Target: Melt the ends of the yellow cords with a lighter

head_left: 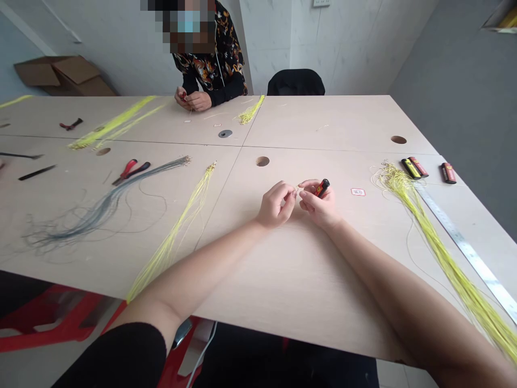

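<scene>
Near the middle of the table, my left hand (pixel 277 205) is pinched on the end of a thin yellow cord (pixel 298 188). Facing it, almost touching, my right hand (pixel 320 205) is closed around a black and red lighter (pixel 322 187), its fingertips by the same cord. Right of my hands lies a bundle of yellow cords (pixel 434 237), its tangled end near a small red-edged label (pixel 357 192). On the left rest a thinner yellow bundle (pixel 181 221) and a grey cord bundle (pixel 105 207).
Red-handled pliers (pixel 131 171) lie left, beside the grey bundle. A metal ruler (pixel 468 248) and several lighters (pixel 448 173) are at the right. Across the table (pixel 242 215), a person's hands (pixel 194 101) hold something small. More yellow cords (pixel 117 123) lie at the back left.
</scene>
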